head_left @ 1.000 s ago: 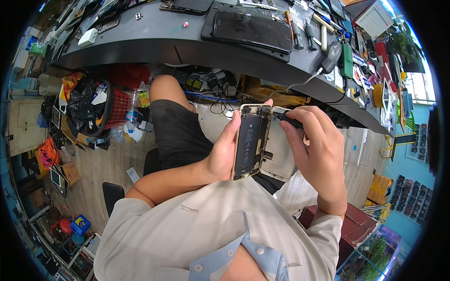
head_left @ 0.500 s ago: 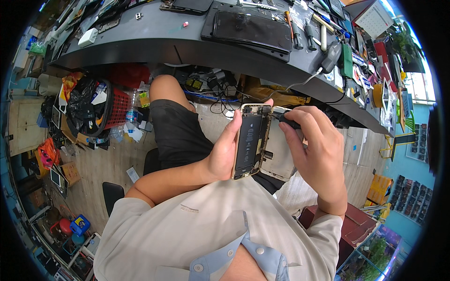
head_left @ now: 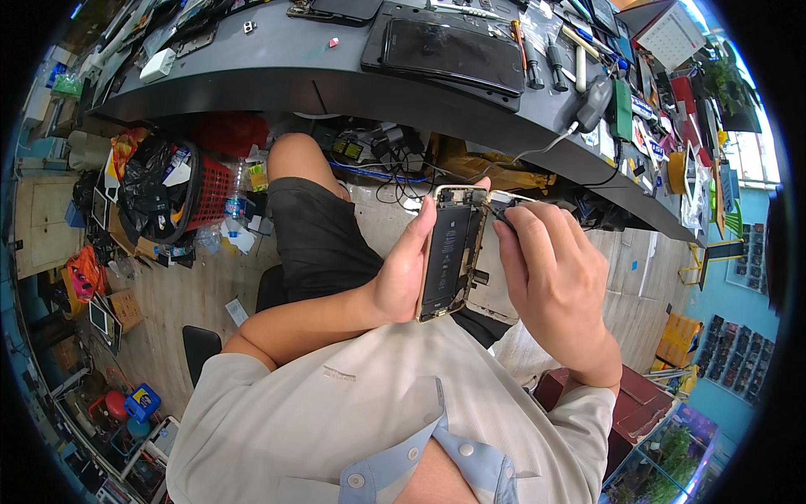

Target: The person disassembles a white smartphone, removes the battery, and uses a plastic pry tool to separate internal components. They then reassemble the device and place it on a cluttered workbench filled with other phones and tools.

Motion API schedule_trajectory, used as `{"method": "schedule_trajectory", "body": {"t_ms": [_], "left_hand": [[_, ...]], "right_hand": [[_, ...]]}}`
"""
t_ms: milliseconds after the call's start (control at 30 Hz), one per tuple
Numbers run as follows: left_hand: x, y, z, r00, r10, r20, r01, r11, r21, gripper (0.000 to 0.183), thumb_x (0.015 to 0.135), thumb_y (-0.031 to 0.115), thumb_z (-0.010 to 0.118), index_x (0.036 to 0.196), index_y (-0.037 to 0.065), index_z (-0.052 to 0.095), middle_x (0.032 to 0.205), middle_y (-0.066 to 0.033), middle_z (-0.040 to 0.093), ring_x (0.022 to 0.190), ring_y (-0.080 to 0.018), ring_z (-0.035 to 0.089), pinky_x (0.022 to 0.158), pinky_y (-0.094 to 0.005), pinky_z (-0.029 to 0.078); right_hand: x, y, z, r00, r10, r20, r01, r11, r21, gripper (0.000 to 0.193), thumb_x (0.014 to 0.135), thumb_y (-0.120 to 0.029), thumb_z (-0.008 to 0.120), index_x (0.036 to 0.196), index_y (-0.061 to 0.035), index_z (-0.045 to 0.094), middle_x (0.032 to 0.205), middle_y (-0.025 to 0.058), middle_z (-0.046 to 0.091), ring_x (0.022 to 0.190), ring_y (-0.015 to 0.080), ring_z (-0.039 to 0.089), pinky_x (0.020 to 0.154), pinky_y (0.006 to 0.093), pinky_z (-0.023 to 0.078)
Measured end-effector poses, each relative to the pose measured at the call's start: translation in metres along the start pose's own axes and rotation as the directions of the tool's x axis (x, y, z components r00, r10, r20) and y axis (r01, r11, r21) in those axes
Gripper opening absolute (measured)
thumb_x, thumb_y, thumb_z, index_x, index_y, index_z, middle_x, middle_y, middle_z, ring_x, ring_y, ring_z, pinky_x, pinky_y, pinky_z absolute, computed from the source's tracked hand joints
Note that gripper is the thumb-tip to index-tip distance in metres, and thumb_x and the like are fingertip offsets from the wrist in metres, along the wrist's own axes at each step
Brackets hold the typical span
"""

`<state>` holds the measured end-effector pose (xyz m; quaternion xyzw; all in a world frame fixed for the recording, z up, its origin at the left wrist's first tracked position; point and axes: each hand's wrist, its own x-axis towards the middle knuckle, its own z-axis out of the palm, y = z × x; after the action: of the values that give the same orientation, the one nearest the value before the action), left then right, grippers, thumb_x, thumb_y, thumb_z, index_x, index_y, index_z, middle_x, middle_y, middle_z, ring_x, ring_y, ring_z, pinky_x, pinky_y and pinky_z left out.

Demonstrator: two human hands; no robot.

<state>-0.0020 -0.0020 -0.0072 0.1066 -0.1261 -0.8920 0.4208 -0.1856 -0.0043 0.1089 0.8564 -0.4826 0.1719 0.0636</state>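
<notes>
My left hand (head_left: 400, 277) grips an opened smartphone (head_left: 447, 252) by its left edge, thumb along the side and fingers behind. A long black battery fills much of its bared inside, with gold-toned metal round the frame. Folded out to the right lies the phone's detached front panel (head_left: 493, 297), its pale inner side showing, partly covered by my other hand. My right hand (head_left: 561, 281) is closed over the panel's upper part, pinching a small dark tool (head_left: 501, 212) near the phone's top right corner. The tool's tip and exact kind are hidden by the fingers.
Beyond the phone runs a grey workbench (head_left: 336, 88) bearing a large black tablet-like device (head_left: 453, 55), screwdrivers (head_left: 554, 65) and a dark corded device (head_left: 594, 102). A red basket (head_left: 210, 197) stuffed with black bags stands at left on the floor. Cables (head_left: 399, 164) tangle under the bench.
My right hand has shifted slightly left and down, turning so its back covers more of the panel and the dark tool shows less. My left hand and the phone stay nearly still.
</notes>
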Motion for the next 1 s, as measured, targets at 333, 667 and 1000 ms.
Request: {"method": "schedule_trajectory", "body": {"t_ms": [333, 667, 1000], "left_hand": [[0.002, 0.0, 0.001, 0.999, -0.022, -0.04, 0.023, 0.999, 0.039, 0.08, 0.128, 0.07, 0.027, 0.19, 0.019, 0.032, 0.155, 0.0046, 0.066, 0.132, -0.0045, 0.063, 0.118, -0.0292, 0.053], [0.001, 0.001, 0.001, 0.997, -0.036, -0.072, 0.038, 0.999, 0.029, 0.081, 0.127, 0.071, 0.029, 0.19, 0.022, 0.032, 0.145, 0.006, 0.068, 0.122, -0.0034, 0.064, 0.108, -0.0274, 0.057], [-0.002, 0.001, 0.01, 0.999, 0.022, -0.035, -0.023, 0.999, -0.036, 0.093, 0.124, 0.075, 0.032, 0.19, 0.009, 0.03, 0.156, -0.0029, 0.068, 0.14, -0.0137, 0.064, 0.124, -0.0356, 0.05]], "right_hand": [[0.003, -0.004, -0.011, 0.997, 0.049, 0.064, -0.054, 0.995, 0.088, 0.025, 0.097, 0.0, 0.09, 0.117, -0.0016, 0.075, 0.113, 0.0124, 0.076, 0.095, 0.0331, 0.077, 0.077, 0.0427, 0.062], [0.003, 0.001, -0.013, 0.999, 0.027, -0.025, -0.024, 0.994, 0.108, 0.028, 0.093, 0.0, 0.09, 0.117, -0.0022, 0.075, 0.109, 0.0099, 0.074, 0.09, 0.0297, 0.076, 0.074, 0.0417, 0.061], [-0.003, 0.006, -0.03, 0.973, 0.2, -0.113, -0.152, 0.929, 0.337, 0.029, 0.096, 0.012, 0.089, 0.121, 0.0038, 0.077, 0.121, 0.0182, 0.08, 0.098, 0.0303, 0.081, 0.082, 0.0393, 0.067]]}}
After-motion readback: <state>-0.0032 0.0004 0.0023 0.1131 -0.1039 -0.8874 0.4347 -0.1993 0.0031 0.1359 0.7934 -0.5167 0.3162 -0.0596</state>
